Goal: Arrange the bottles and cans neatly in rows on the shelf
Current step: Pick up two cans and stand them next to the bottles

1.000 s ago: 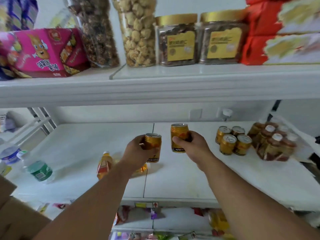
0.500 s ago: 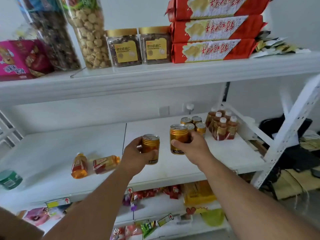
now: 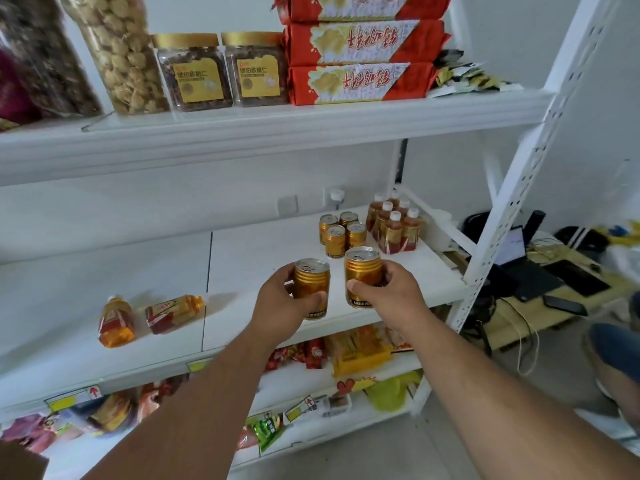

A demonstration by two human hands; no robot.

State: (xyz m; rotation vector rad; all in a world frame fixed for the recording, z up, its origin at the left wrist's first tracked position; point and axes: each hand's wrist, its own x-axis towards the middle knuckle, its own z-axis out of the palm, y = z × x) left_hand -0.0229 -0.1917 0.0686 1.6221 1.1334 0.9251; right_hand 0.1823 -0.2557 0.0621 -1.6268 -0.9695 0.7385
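Head view: a white middle shelf (image 3: pixel 242 258) of a store rack, a cluttered bench (image 3: pixel 540 306) off to the right. The left hand (image 3: pixel 280 306) grasps one gold can (image 3: pixel 311 289), the right hand (image 3: pixel 391 292) another gold can (image 3: pixel 362 277), both above the shelf's front. Four cans (image 3: pixel 341 233) and six bottles (image 3: pixel 394 225) stand behind; two bottles (image 3: pixel 149 317) lie toppled at left. Labels are unreadable.

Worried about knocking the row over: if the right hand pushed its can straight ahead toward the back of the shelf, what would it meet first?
Probably the four standing gold cans, just beyond the right hand and its can; depth is uncertain.
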